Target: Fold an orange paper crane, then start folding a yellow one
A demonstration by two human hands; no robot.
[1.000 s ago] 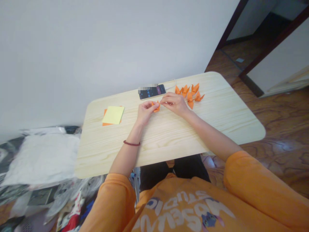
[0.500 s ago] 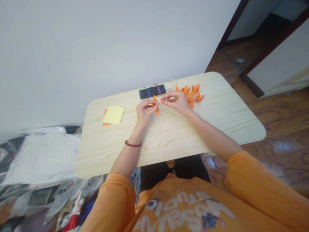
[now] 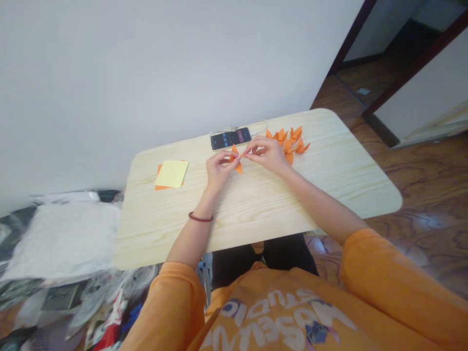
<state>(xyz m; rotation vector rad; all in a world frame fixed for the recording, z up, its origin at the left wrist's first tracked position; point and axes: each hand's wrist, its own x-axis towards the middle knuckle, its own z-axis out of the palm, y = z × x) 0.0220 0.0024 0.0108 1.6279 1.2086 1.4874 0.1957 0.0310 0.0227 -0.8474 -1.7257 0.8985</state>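
Between my hands, above the middle of the table, is a folded orange origami crane, its pointed wings sticking out above and below my fingers. My left hand pinches its body between thumb and fingers. At its right end, the fingertips of my right hand are closed on a small orange tip. My fingers hide much of the folded paper. Just beyond my right hand stand several finished orange paper cranes, partly covered by that hand.
A phone with a lit timer lies near the wall, a white cable running from it. A yellow paper stack rests over orange paper at the left. Bags and clutter fill the floor left of the table.
Both hands stay almost in place on the crane. My right fingertips have shifted very slightly at the small tip. Nothing has been let go.
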